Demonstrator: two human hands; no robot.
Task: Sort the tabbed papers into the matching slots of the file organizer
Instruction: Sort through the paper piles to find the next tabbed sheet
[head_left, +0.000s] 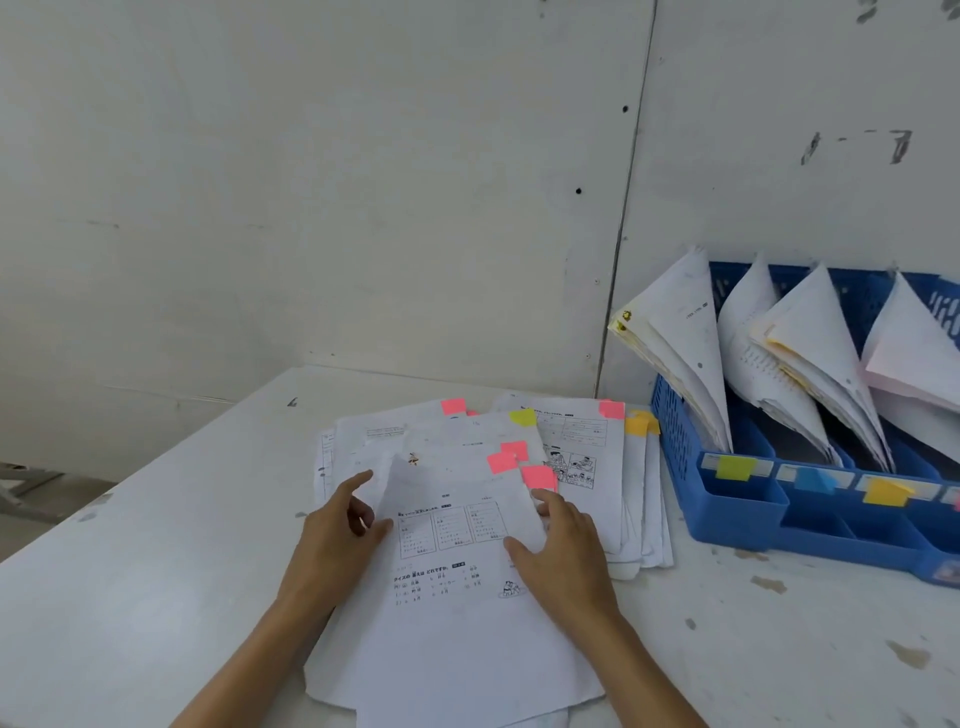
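Table fills lower frame; wall behind it, upper frame. Loose pile of tabbed papers on table, lower centre. Top sheet lies over pile, nearest the viewer. Left hand at sheet's left edge, right hand on its right part. File organizer on table, just right of pile; filed papers lean in its slots.

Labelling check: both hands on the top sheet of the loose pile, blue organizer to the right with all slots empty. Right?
The slots are not empty: the head view shows the blue organizer to the right with leaning papers in its slots. Both the left hand and right hand do touch the top sheet of the loose pile.
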